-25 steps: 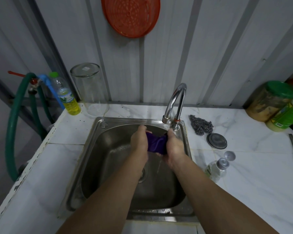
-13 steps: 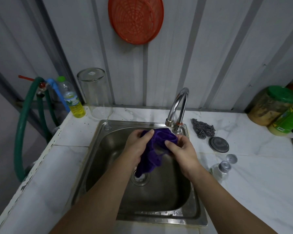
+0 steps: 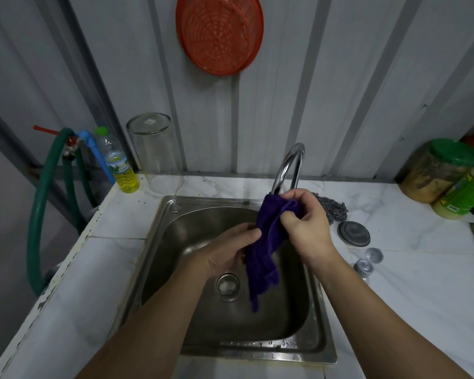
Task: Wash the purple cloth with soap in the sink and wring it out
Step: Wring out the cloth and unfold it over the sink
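Note:
The purple cloth point(image 3: 263, 250) hangs lengthwise over the steel sink point(image 3: 175, 222), its lower end dangling above the drain point(image 3: 227, 286). My right hand point(image 3: 307, 225) pinches the cloth's upper end, raised near the chrome tap point(image 3: 289, 168). My left hand point(image 3: 227, 251) grips the cloth's middle from the left side. No water stream is visible from the tap. A small clear bottle with a silver cap point(image 3: 364, 268) stands on the counter right of the sink.
A yellow liquid bottle point(image 3: 121, 170) and an upturned clear jar point(image 3: 155, 153) stand at the back left. Steel wool point(image 3: 335, 209), a round lid point(image 3: 353, 233), a loose cap point(image 3: 374, 254) and green-lidded jars point(image 3: 438, 170) sit on the right. A green hose point(image 3: 40, 209) hangs left.
The cloth went from bunched between both hands under the tap to stretched out; my right hand lifted its top end while the left slid down to the middle.

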